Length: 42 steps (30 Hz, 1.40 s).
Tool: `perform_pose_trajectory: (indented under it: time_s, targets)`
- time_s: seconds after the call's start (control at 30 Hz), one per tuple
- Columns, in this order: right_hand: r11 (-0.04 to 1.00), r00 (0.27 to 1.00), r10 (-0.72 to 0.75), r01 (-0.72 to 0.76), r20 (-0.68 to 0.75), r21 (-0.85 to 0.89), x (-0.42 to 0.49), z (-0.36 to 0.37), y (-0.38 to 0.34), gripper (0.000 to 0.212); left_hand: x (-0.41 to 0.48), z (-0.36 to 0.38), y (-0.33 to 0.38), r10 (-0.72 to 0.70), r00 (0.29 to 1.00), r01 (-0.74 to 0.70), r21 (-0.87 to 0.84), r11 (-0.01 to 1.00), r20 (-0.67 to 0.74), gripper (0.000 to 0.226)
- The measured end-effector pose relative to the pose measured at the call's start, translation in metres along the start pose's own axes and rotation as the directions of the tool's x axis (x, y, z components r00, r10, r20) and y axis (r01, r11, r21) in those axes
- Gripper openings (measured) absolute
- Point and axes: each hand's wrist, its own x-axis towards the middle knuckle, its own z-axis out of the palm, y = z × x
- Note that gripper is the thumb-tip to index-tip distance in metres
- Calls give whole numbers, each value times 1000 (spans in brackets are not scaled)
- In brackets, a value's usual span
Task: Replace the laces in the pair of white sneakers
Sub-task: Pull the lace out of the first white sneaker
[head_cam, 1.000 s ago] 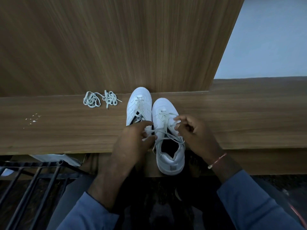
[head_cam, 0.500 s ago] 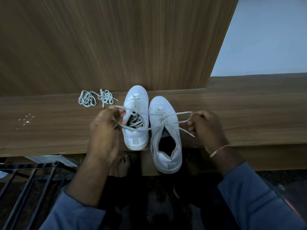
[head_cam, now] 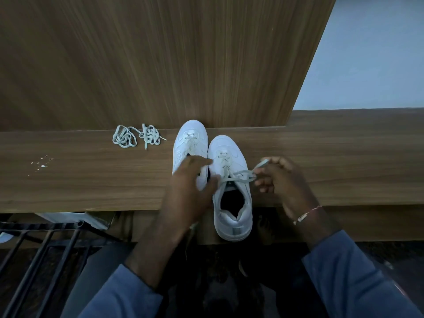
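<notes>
Head view, looking down. The right hand (head_cam: 282, 180) pinches a lace (head_cam: 241, 174) threaded through the nearer white sneaker (head_cam: 229, 157), which stands just left of its fingertips on a wooden ledge (head_cam: 91, 180), heel overhanging the edge. The left hand (head_cam: 188, 180) hovers, blurred, over the farther white sneaker (head_cam: 190, 134); whether its fingers grip the lace cannot be told. Loose laces (head_cam: 135, 138) lie well beyond the left fingers. A hard tug might drag the overhanging sneaker off, or slip the lace from the pinch.

Matt wood grain, smooth white uppers
The counter (head_cam: 80, 184) is finished in matt wood grain; sneakers (head_cam: 229, 148) are smooth, laces (head_cam: 124, 138) woven cloth.
</notes>
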Motion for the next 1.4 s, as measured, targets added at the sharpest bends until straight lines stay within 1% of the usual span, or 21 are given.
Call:
perform_pose_trajectory:
  time_s: [0.07,0.17,0.27,0.33,0.4,0.47,0.53,0.6,0.63,0.67,0.8,0.83,0.9,0.97,1.0,1.07,1.13,1.2,1.27,1.33,1.4]
  targets:
    - [994,997,-32,39,70,-102,-3,7,5,14,-5,21,0,45,992,-45,-3,999,118,33]
    - [925,970,-96,170,225,-339,-8,13,17,29,-4,33,-8,-30,980,24,35,999,198,35]
    - [788,932,-189,332,308,-519,-10,17,21,19,-6,33,-9,-68,981,59,56,997,182,33]
    - [776,932,-201,340,303,-531,-4,15,18,13,-8,34,-7,-77,980,68,55,996,184,38]
    - [864,949,-174,274,262,-422,0,11,10,6,-9,34,-8,-91,976,82,53,995,199,43]
    - [982,984,-109,128,141,-138,6,4,2,10,-8,34,-11,-98,972,91,43,995,212,44]
    - [982,999,-43,44,-13,181,14,-9,-5,15,-9,34,-11,-105,970,100,35,994,218,45]
    - [953,993,-18,51,-113,300,23,-24,-8,12,-10,35,-10,-104,971,103,16,995,217,46]
    - [964,991,-16,50,-132,259,26,-28,-7,7,-10,35,-9,-106,970,107,6,994,217,48]
    - [980,991,-20,46,-133,195,28,-29,-5,15,-10,35,-8,-107,971,111,-3,994,215,49]
    - [998,985,-30,20,-167,-62,34,-18,11,60,-11,35,-6,-102,968,110,-22,994,229,56]
    - [976,974,-92,47,-208,-213,33,-15,10,65,-12,35,-6,-101,966,110,-25,994,239,56]
    - [858,938,-280,150,-203,-491,25,-11,7,70,-11,34,-7,-95,958,107,-30,994,270,57]
    - [806,913,-388,268,-129,-528,10,-5,4,60,-11,33,-8,-82,949,93,-22,995,303,58]
    - [809,921,-385,306,-59,-501,1,0,3,45,-11,33,-8,-76,947,87,-20,996,313,59]
    - [802,950,-271,313,157,-509,-16,10,9,21,-11,33,-7,-78,945,86,-12,996,317,59]
    - [737,942,-199,326,271,-593,-22,18,20,26,-10,34,-4,-73,954,76,3,997,291,60]
    - [669,942,-253,335,220,-663,-20,26,23,28,-8,36,-1,-64,973,54,50,997,220,55]
    - [619,939,-310,318,148,-718,-18,33,22,23,-5,39,6,-82,989,65,137,989,126,37]
    - [561,925,-350,331,146,-759,-14,37,22,17,-1,42,11,-96,993,80,201,976,74,21]
    - [555,916,-367,356,162,-752,-11,35,26,11,2,45,9,-137,988,118,214,970,74,15]
